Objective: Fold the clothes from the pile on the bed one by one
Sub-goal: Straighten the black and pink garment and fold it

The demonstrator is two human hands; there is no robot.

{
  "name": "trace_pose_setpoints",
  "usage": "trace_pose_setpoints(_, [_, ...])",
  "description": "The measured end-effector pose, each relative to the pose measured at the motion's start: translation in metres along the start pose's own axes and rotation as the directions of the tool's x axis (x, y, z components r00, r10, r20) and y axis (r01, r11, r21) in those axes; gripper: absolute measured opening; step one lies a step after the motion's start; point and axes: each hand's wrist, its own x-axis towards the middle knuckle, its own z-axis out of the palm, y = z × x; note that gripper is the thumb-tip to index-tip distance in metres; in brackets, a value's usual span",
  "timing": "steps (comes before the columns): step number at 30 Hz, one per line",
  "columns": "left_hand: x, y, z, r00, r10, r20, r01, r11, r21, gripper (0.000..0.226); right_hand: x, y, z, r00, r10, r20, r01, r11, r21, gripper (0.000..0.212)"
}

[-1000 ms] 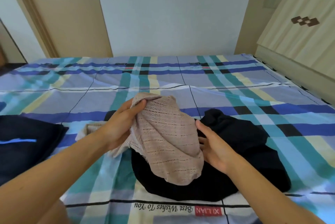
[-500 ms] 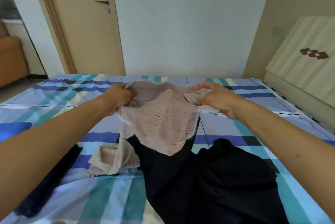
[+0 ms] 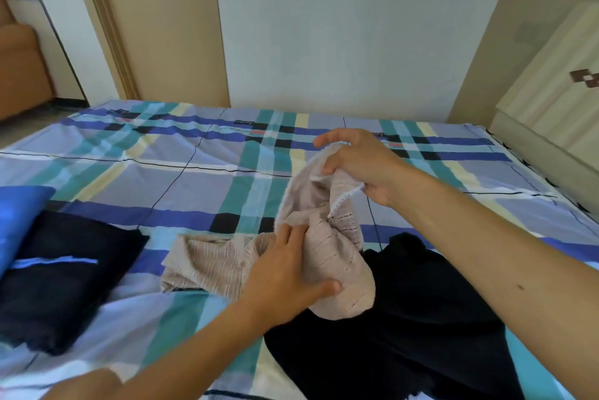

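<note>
Gripping the hem of the beige knit top (image 3: 337, 265), right hand (image 3: 359, 164) has fingers curled, index sticking out; cloth hangs above the plaid bed (image 3: 201, 173). Left hand (image 3: 287, 273) lies on its lower part, fingers nearly straight, thumb spread. Lower end drapes over the black clothes pile (image 3: 415, 318), near right. Folded dark garment (image 3: 68, 276) sits left, well apart.

Head camera, sole view: looking forward-down across the bed (image 3: 201, 173) toward the wall (image 3: 340, 27); left hand (image 3: 285, 273) and right hand (image 3: 359, 163) close below, edges seemingly blurring.
</note>
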Motion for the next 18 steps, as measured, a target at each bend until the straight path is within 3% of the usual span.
trace_pose_setpoints(2, [0.004, -0.006, 0.010, 0.992, 0.020, -0.128, -0.029, 0.997, -0.069, 0.056, -0.003, -0.004, 0.002, 1.000, -0.013, -0.007, 0.014, 0.999, 0.037, 0.039])
trace_pose_setpoints(5, [0.010, -0.007, 0.001, 0.975, 0.112, -0.191, -0.133, 0.986, -0.104, 0.017, -0.009, -0.005, -0.008, 0.997, -0.074, -0.036, 0.074, 0.997, -0.011, 0.038])
trace_pose_setpoints(8, [0.018, -0.007, -0.039, 0.975, 0.083, -0.208, -0.127, 0.970, -0.207, 0.028, -0.015, -0.002, -0.034, 0.980, -0.187, -0.066, 0.172, 0.968, -0.185, 0.042])
trace_pose_setpoints(11, [0.033, 0.001, -0.085, 0.954, -0.161, -0.252, 0.007, 0.855, -0.519, 0.036, -0.023, 0.001, -0.058, 0.989, -0.148, 0.008, 0.145, 0.956, -0.256, 0.048])
trace_pose_setpoints(13, [0.046, 0.004, -0.108, 0.945, -0.298, -0.137, 0.108, 0.678, -0.727, 0.033, -0.030, 0.000, -0.062, 0.989, -0.117, 0.087, 0.131, 0.973, -0.188, 0.051])
trace_pose_setpoints(15, [0.057, 0.008, -0.116, 0.947, -0.316, 0.051, 0.219, 0.521, -0.825, 0.024, -0.037, -0.004, -0.057, 0.980, -0.137, 0.143, 0.147, 0.987, -0.064, 0.053])
trace_pose_setpoints(18, [0.063, 0.020, -0.100, 0.937, -0.325, 0.130, 0.292, 0.519, -0.803, 0.018, -0.045, -0.014, -0.046, 0.961, -0.189, 0.203, 0.178, 0.981, 0.073, 0.054])
